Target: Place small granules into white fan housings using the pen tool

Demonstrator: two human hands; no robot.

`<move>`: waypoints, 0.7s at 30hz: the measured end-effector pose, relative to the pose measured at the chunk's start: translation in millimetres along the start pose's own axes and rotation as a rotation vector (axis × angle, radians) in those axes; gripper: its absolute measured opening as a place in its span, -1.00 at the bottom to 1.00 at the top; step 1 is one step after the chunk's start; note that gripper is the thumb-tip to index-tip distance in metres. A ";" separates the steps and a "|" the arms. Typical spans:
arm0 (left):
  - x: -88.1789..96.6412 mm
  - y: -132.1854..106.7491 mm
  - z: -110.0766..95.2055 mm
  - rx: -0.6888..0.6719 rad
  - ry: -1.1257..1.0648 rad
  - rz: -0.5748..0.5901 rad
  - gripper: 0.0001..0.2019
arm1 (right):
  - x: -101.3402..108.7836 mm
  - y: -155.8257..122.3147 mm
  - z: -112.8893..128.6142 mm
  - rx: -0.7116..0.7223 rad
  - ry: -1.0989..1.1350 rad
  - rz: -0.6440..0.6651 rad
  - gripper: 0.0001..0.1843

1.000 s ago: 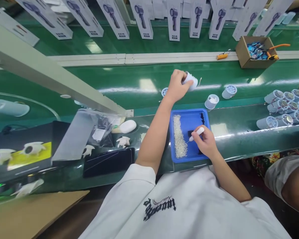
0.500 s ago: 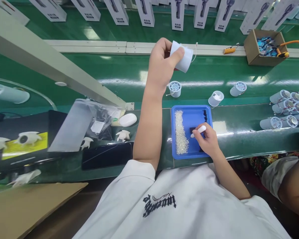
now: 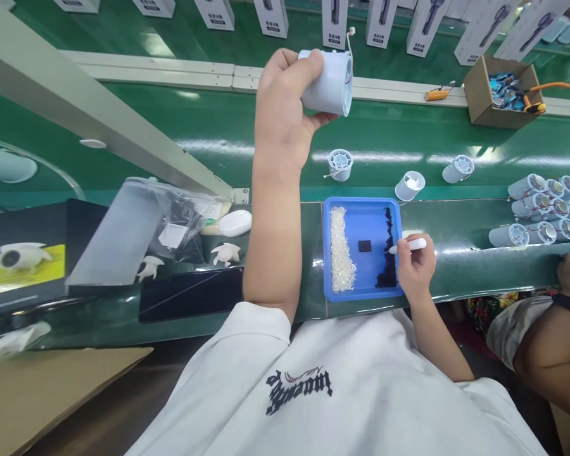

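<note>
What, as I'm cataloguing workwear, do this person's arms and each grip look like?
The left grip and right grip are ungloved. Both forearms are bare below short, loose white sleeves, with no watch or wristband visible. The sleeves belong to a white shirt with black lettering.

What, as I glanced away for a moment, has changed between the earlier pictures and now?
The left hand has carried the pale blue cylindrical housing leftward and higher in the view. The right hand has moved the white pen-like tool rightward, from near the whitish granules to by the black pieces, fully uncovering the black square. Both hands kept their holds; the blue tray stayed put.
</note>
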State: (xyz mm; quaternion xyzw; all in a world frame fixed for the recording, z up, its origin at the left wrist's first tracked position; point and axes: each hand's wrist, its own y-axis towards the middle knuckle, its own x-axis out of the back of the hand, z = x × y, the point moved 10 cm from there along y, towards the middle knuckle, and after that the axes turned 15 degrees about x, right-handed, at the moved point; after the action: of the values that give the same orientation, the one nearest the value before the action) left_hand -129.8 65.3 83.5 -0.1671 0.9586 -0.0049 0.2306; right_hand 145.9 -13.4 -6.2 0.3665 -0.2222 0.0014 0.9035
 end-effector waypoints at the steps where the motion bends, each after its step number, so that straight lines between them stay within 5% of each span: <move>1: 1.4 0.7 0.2 0.003 -0.008 -0.006 -0.74 | -0.6 0.0 -0.9 -0.008 -0.009 0.005 -0.76; 21: 2.4 -4.7 -3.7 0.026 -0.057 -0.036 -0.74 | -12.5 4.9 12.1 0.091 -0.008 0.158 -0.83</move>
State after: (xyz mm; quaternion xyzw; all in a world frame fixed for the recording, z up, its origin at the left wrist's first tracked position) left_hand -131.9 59.9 86.2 -0.1814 0.9483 -0.0168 0.2597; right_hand 129.0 -15.8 -0.4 0.3886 -0.2537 0.0811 0.8821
